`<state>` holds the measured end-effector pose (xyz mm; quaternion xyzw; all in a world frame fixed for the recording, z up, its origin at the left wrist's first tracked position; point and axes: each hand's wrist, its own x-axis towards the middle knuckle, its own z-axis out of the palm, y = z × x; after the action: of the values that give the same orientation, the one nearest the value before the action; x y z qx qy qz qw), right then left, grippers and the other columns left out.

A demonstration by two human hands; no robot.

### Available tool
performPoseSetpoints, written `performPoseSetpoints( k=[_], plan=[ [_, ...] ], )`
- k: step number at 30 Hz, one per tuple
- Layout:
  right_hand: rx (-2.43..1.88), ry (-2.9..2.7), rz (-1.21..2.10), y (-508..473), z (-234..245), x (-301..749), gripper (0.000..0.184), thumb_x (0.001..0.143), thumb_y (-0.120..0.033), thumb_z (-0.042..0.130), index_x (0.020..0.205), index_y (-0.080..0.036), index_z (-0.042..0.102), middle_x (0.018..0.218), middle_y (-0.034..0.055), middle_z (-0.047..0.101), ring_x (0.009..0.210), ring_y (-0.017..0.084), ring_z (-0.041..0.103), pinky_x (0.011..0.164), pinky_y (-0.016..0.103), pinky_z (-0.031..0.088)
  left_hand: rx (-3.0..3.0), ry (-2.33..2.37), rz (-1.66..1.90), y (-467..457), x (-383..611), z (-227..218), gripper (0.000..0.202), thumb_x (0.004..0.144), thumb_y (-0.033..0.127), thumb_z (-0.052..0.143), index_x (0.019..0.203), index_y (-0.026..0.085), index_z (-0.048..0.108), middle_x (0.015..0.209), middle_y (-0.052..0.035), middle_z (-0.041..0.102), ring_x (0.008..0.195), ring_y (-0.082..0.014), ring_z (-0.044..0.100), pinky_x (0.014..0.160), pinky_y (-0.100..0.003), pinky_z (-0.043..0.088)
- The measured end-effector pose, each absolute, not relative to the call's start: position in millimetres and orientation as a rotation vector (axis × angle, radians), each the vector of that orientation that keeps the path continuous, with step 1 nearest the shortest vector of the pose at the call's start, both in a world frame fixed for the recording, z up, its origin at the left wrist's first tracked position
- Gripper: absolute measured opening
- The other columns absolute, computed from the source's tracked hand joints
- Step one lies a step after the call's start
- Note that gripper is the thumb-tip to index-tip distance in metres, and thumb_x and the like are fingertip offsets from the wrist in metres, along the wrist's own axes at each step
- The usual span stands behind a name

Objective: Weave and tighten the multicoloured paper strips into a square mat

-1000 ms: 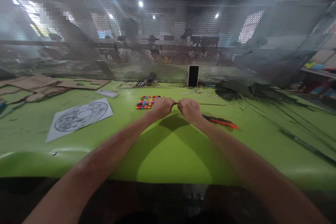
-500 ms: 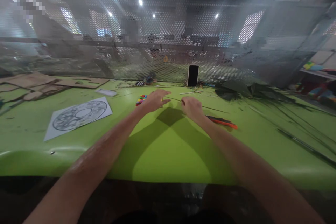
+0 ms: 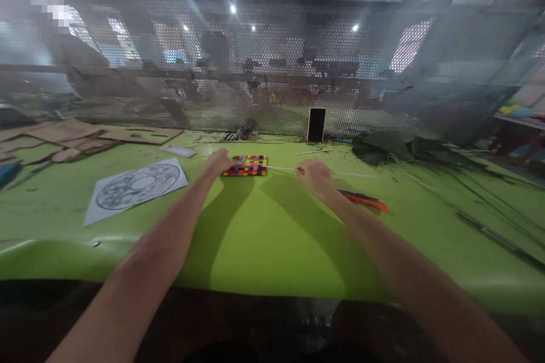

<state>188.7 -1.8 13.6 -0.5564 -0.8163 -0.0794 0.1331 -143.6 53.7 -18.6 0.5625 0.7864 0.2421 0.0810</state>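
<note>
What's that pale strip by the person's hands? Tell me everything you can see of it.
The strip is long, very thin and whitish, nearly straight, running roughly sideways above or along the green table. The right hand grips it partway along, and a length seems to carry on past that hand to the right. Its left part crosses in front of a multicoloured checkered piece towards the left hand; whether those fingers pinch it is unclear. Its material is too small to tell.

We record a pale strip, a mat checked in red, yellow, blue and black, a lime-green tabletop, white paper bearing a grey patterned ring, an orange-and-black tool and brown cardboard.
</note>
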Motion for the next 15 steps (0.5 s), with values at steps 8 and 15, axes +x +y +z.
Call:
performPoseSetpoints(
  k=[8, 15],
  plan=[
    [-1.652, -2.375, -0.245, -3.9, 15.1, 189.7, 0.029, 0.097, -0.020, 0.052, 0.095, -0.016, 0.081, 0.096, 0.0108, 0.077, 0.094, 0.022, 0.065, 0.076, 0.029, 0.045, 1.380, 2.020, 1.105, 51.4, -137.5, -7.1, 0.054, 0.045, 0.034, 0.094, 0.091, 0.015, 0.072, 0.089, -0.0103, 0.076, 0.103, -0.0352, 0.070, 0.081, -0.034, 0.053],
    [-1.648, -2.281, -0.257, -3.5, 17.1, 192.4, 0.028, 0.098, -0.022, 0.052, 0.101, -0.016, 0.080, 0.101, 0.0112, 0.077, 0.099, 0.024, 0.066, 0.078, 0.030, 0.046, 1.223, 1.408, 1.298, 39.6, -111.3, 5.1, 0.024, 0.074, 0.014, 0.070, 0.098, 0.016, 0.069, 0.074, -0.0042, 0.072, 0.067, -0.0172, 0.070, 0.067, -0.028, 0.059]
  ],
)
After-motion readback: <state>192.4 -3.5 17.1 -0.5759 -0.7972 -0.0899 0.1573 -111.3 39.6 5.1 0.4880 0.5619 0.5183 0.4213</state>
